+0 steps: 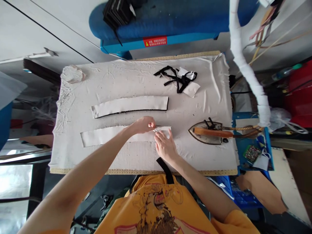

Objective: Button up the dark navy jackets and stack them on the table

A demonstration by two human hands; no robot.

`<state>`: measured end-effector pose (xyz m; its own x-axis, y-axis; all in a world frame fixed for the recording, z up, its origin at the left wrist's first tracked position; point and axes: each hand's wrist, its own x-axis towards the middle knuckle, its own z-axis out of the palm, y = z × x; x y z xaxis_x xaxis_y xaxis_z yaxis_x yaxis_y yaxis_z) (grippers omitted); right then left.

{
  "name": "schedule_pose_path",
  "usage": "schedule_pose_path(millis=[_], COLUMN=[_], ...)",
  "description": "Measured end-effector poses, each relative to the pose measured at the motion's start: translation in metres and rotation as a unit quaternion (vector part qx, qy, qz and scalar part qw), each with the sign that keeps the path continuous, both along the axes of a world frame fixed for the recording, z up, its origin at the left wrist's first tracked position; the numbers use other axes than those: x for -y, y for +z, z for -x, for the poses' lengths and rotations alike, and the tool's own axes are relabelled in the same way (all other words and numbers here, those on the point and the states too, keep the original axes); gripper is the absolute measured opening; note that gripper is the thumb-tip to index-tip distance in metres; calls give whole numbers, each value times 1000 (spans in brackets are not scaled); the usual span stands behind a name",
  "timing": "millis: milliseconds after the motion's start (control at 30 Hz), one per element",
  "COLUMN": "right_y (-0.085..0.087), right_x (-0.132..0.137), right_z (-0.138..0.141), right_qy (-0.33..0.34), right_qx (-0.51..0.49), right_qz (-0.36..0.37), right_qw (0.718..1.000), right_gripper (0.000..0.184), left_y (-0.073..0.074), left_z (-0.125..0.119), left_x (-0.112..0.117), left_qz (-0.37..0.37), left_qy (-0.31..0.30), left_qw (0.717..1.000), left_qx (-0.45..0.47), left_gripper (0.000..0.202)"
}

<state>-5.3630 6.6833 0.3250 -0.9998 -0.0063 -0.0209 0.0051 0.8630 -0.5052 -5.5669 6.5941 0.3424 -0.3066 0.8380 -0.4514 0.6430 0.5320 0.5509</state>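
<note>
A long white strip (pixel 102 136) of fabric or paper lies across the near part of the cloth-covered table. My left hand (pixel 143 125) is over its right half, fingers pinched together. A small whitish bit shows at those fingertips, but what they hold is too small to name. My right hand (pixel 167 146) rests on the right end of the same strip, fingers apart and laid flat. Farther back lies a second white strip (pixel 131 104), slightly curved, with a black lower edge.
An iron (pixel 207 132) sits to the right, its cord running off the table. Black tapes (pixel 179 79) and white scraps lie at the back. A black strap (pixel 165 167) hangs at the front edge. Beyond stands a blue padded board (pixel 170 19); a blue tray (pixel 265 162) is at right.
</note>
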Motion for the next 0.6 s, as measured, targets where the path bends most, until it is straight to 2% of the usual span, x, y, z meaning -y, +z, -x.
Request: schedule_pose_path(millis=[67, 167, 267, 333, 467, 600], right_y=[3, 10, 17, 19, 15, 8], right_x=[-3, -14, -33, -46, -57, -58], right_z=[2, 13, 39, 60, 92, 102], right_qy=[-2, -32, -100, -109, -16, 81], right_qx=[1, 3, 28, 66, 132, 139], right_qz=[12, 49, 66, 64, 57, 3], right_qw=[1000, 998, 992, 990, 989, 987], right_gripper=[34, 31, 27, 25, 20, 19], left_y=[-1, -6, -15, -21, -31, -36], left_z=[-1, -14, -32, -42, -56, -64], left_x=[1, 8, 21, 30, 43, 45], left_qz=[-10, -72, -124, -144, -159, -167], left_qy=[1, -23, -35, -31, -1, 45], left_qw=[1000, 992, 970, 958, 944, 941], left_qx=[-1, -104, -208, -247, -290, -291], left_gripper=[10, 11, 16, 21, 27, 30])
